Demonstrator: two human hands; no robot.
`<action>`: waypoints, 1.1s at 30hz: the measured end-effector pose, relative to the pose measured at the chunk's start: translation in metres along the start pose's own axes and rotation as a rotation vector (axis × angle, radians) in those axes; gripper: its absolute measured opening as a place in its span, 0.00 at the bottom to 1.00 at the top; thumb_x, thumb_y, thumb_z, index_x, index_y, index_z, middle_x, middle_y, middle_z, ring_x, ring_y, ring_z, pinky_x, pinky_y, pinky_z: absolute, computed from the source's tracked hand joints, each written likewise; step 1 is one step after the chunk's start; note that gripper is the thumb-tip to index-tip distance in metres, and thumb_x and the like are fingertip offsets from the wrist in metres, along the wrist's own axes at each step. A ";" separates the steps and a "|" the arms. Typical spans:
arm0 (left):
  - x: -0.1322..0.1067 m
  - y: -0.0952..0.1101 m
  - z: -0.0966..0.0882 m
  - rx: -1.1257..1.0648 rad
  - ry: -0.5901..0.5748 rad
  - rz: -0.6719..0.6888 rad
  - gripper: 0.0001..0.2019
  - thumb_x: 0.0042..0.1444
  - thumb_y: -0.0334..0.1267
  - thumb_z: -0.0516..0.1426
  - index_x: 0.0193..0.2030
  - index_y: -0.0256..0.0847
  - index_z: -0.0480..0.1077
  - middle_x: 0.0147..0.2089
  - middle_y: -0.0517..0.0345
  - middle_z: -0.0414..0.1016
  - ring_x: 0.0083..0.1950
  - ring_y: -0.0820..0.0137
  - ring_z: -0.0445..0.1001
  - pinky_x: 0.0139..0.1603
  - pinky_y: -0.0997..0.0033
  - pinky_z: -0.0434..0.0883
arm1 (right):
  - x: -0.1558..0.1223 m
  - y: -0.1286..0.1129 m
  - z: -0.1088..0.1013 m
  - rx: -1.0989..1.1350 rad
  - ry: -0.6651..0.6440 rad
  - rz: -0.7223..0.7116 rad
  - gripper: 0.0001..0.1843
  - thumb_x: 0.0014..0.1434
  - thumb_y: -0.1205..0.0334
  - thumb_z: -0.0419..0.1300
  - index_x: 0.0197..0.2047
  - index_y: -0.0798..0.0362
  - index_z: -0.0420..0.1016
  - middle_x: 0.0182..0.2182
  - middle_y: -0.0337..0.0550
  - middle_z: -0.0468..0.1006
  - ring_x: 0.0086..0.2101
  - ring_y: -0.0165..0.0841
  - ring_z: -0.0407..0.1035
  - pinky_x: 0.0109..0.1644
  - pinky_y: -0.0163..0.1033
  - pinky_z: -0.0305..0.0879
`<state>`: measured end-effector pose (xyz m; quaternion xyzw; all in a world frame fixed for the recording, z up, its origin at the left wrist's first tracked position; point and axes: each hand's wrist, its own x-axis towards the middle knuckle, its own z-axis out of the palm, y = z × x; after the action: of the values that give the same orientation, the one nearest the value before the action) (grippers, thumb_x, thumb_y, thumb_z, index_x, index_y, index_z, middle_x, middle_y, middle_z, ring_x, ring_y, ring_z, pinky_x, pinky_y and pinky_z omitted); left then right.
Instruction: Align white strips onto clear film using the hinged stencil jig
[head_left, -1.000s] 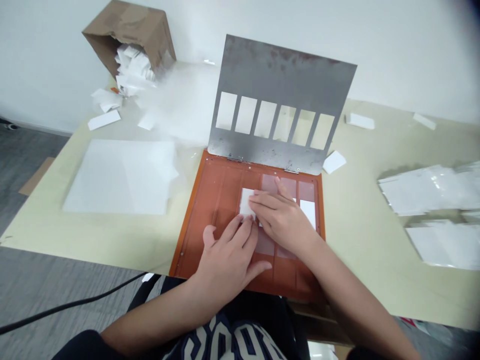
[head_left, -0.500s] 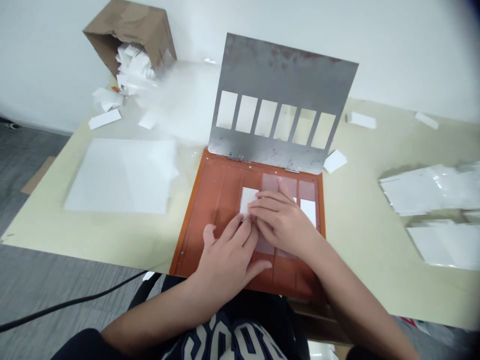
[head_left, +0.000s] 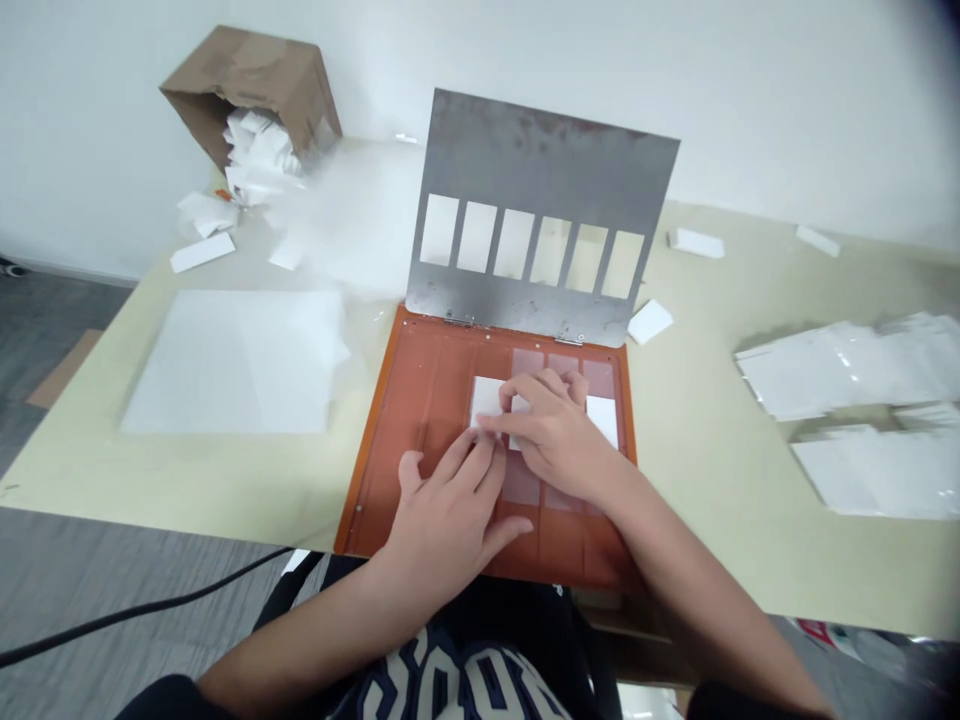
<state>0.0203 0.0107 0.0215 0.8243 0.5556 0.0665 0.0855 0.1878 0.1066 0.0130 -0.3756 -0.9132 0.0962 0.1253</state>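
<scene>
An orange slotted base plate [head_left: 420, 400] lies at the table's near edge, its grey metal lid [head_left: 547, 160] with several rectangular windows standing hinged upright behind it. My left hand [head_left: 442, 510] lies flat on the plate, fingers stretched out, fingertips at the lower edge of a small white card [head_left: 486, 396] in a slot. My right hand [head_left: 555, 435] rests just right of it, fingers bent and pressing on that card and the slots beside it. Another white card [head_left: 604, 418] lies in the rightmost slot.
A stack of white sheets [head_left: 232, 360] lies left of the plate. A tipped cardboard box [head_left: 247, 80] spills white cards at the back left. Clear plastic bags [head_left: 862, 380] are piled on the right. Loose cards [head_left: 649, 321] lie near the lid. A black cable [head_left: 135, 610] hangs below the table edge.
My right hand's fingers have curled from flat to bent over the card. The view has shifted slightly right and down; the left hand stays in place.
</scene>
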 end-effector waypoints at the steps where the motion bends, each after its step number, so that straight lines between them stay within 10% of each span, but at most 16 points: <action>1: 0.000 0.000 0.000 0.002 -0.005 -0.001 0.28 0.67 0.55 0.47 0.63 0.37 0.67 0.66 0.46 0.69 0.64 0.56 0.67 0.55 0.49 0.66 | 0.000 0.000 -0.001 0.018 0.002 0.011 0.25 0.62 0.75 0.48 0.45 0.40 0.80 0.41 0.42 0.73 0.41 0.37 0.62 0.46 0.47 0.47; 14: -0.006 0.001 0.004 0.114 0.188 0.044 0.30 0.71 0.52 0.37 0.62 0.36 0.69 0.66 0.49 0.69 0.62 0.58 0.70 0.56 0.50 0.62 | 0.008 -0.005 0.003 0.013 0.035 0.297 0.16 0.65 0.53 0.55 0.52 0.51 0.71 0.53 0.52 0.74 0.51 0.49 0.63 0.54 0.60 0.52; 22: -0.006 0.011 -0.002 0.002 0.308 0.084 0.26 0.69 0.53 0.44 0.57 0.40 0.73 0.64 0.49 0.70 0.62 0.56 0.70 0.59 0.50 0.54 | 0.004 -0.002 -0.020 0.557 0.147 0.229 0.10 0.67 0.58 0.51 0.49 0.49 0.68 0.38 0.40 0.79 0.38 0.30 0.73 0.47 0.42 0.67; 26: -0.007 0.017 -0.002 -0.066 0.335 0.123 0.24 0.67 0.55 0.48 0.58 0.43 0.72 0.65 0.52 0.69 0.64 0.56 0.68 0.62 0.51 0.50 | -0.020 0.037 -0.043 0.600 0.359 0.360 0.17 0.66 0.56 0.51 0.55 0.47 0.72 0.40 0.41 0.80 0.35 0.31 0.73 0.37 0.39 0.69; 33: -0.007 0.020 0.003 -0.048 0.298 0.112 0.22 0.66 0.54 0.48 0.58 0.47 0.73 0.63 0.53 0.72 0.63 0.56 0.69 0.62 0.52 0.52 | -0.098 0.148 -0.075 0.127 0.529 1.022 0.18 0.52 0.51 0.62 0.41 0.52 0.80 0.33 0.46 0.81 0.32 0.37 0.71 0.46 0.49 0.64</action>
<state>0.0367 -0.0030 0.0228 0.8328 0.5134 0.2061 0.0178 0.3750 0.1467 0.0288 -0.7720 -0.5459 0.1021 0.3093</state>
